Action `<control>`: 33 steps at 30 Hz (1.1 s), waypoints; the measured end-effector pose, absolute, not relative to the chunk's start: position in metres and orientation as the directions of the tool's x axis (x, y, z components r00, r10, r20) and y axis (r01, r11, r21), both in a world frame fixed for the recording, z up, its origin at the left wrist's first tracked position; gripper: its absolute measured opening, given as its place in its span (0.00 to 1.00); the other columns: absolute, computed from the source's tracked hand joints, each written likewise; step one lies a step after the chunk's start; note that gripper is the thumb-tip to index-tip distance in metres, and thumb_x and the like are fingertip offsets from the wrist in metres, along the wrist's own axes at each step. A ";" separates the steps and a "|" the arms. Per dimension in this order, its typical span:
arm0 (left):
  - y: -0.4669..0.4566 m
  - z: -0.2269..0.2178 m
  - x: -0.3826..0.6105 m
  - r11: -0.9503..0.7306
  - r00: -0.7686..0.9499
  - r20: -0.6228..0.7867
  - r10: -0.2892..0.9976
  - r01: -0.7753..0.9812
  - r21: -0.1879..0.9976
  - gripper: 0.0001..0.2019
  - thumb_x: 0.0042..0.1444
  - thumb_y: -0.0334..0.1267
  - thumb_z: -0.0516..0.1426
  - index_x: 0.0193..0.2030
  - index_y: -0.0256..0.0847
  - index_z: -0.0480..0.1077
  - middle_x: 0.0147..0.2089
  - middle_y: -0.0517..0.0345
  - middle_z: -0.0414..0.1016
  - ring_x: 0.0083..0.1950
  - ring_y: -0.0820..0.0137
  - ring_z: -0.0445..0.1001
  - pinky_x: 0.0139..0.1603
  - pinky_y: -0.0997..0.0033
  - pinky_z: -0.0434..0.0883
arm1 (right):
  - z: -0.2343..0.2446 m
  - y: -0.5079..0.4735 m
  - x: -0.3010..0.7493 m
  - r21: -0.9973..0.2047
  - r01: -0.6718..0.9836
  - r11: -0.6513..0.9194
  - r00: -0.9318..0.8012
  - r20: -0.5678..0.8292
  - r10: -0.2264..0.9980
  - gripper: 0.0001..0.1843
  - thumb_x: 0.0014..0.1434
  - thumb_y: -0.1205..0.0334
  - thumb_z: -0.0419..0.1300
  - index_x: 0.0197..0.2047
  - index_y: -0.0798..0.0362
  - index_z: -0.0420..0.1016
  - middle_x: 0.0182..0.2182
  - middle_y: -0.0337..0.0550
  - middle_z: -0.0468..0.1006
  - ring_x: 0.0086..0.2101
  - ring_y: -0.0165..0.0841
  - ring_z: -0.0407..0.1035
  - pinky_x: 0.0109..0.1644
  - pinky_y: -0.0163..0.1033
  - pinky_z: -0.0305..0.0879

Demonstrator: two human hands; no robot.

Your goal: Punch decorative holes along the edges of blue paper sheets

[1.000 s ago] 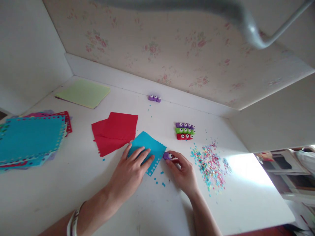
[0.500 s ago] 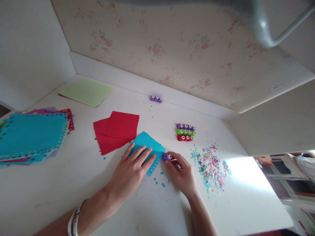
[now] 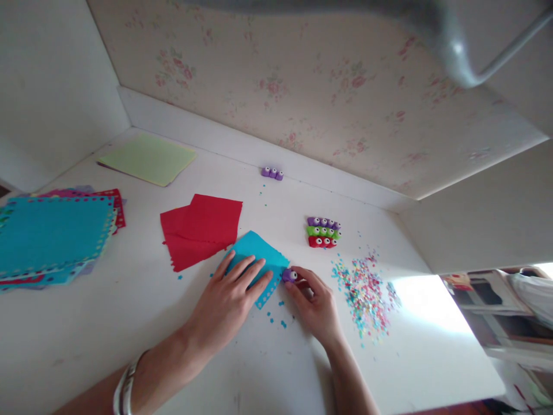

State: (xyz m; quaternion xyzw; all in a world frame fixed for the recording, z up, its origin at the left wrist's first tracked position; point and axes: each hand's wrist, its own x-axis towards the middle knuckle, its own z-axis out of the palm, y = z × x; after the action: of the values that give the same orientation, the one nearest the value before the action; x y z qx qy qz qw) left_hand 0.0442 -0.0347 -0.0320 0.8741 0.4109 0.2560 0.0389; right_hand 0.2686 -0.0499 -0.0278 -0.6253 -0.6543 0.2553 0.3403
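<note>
Under the spread fingers of my left hand (image 3: 235,288) lies a sheet of blue paper (image 3: 254,248), pressed flat on the white table (image 3: 181,323). A row of small punched holes runs along the sheet's lower right edge. My right hand (image 3: 316,302) pinches a small purple craft punch (image 3: 289,275) between thumb and fingers, at the sheet's right corner. Whether the paper sits inside the punch's slot is too small to tell. Several blue cut-out bits (image 3: 276,320) are scattered just below the sheet.
Red paper sheets (image 3: 207,222) overlap left of the blue one. Farther left lies a stack of hole-edged sheets (image 3: 56,230), with pale green paper (image 3: 149,158) behind. Rows of craft punches (image 3: 324,231), a confetti pile (image 3: 369,294) and purple punches (image 3: 272,173) by the wall also stand here.
The whole view has shifted slightly to the left. Both hands, the blue paper and the purple punch keep nearly the same places relative to one another.
</note>
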 end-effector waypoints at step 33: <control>-0.033 -0.039 0.041 -0.643 0.573 0.299 0.764 0.628 0.439 0.21 0.62 0.54 0.54 0.57 0.49 0.71 0.64 0.54 0.68 0.68 0.59 0.61 0.72 0.50 0.43 | 0.024 0.013 0.281 -0.496 0.866 -0.063 -0.228 -0.504 0.833 0.28 0.62 0.41 0.54 0.19 0.52 0.67 0.15 0.34 0.63 0.19 0.26 0.55 0.21 0.34 0.48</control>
State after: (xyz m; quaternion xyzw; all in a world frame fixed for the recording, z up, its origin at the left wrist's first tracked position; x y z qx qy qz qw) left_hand 0.0413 -0.0326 -0.0393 0.8750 0.3976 0.2359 0.1436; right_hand 0.2808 0.0128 0.0242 -0.6209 -0.6842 0.3821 -0.0214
